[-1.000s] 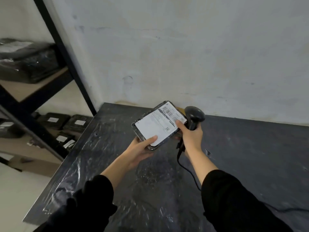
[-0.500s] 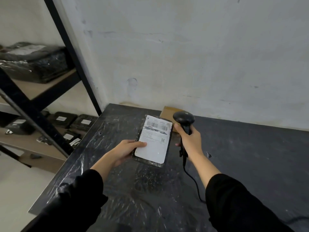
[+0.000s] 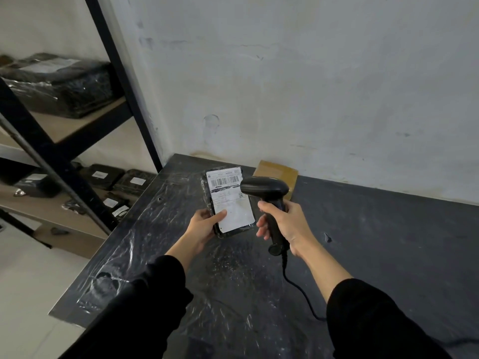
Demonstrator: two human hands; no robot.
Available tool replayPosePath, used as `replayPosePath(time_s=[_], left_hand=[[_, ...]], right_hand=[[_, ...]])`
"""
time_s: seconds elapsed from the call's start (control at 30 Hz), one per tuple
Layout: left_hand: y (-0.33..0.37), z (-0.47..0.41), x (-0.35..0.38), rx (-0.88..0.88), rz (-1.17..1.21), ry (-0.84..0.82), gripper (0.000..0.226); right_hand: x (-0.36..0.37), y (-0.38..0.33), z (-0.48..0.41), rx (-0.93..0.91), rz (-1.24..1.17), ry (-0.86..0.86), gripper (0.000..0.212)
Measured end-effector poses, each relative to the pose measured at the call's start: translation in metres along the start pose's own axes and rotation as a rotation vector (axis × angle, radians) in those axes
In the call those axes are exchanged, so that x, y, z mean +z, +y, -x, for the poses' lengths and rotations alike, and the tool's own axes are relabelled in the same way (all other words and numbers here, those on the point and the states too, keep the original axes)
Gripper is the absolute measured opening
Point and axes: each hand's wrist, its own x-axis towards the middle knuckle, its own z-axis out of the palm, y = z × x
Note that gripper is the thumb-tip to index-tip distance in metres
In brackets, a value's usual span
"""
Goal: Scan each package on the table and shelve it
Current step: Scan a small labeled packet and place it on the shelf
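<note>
Since the earlier frame the scanner (image 3: 264, 189) had swung over the package (image 3: 230, 200), its head above the label's barcode end. The right hand (image 3: 286, 224) was wrapped around its handle. The left hand (image 3: 204, 225) pinched the package's near corner, held above the table (image 3: 388, 242).

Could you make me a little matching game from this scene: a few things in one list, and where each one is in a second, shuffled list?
Things:
1. package with the white label
2. barcode scanner
3. brown cardboard box
4. big black wrapped bundle

Places:
A. on the table against the wall
B. on the upper shelf of the rack
C. held in the left hand
D. gripped in the right hand

Pairs: 1-C, 2-D, 3-A, 4-B
</note>
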Motion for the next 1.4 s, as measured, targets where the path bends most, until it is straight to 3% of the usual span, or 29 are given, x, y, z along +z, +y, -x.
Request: replayPosePath(time_s=[0.3,1.4], left_hand=[[-0.004,0.0,-0.005,0.012,0.004,-0.084,0.063],[-0.001,-0.016,-0.007,-0.006,0.014,-0.088,0.066]], right_hand=[[0.005,0.001,0.005,-0.022,0.174,0.051,0.02],[0.0,-0.002,0.014,-0.087,0.274,0.08,0.024]])
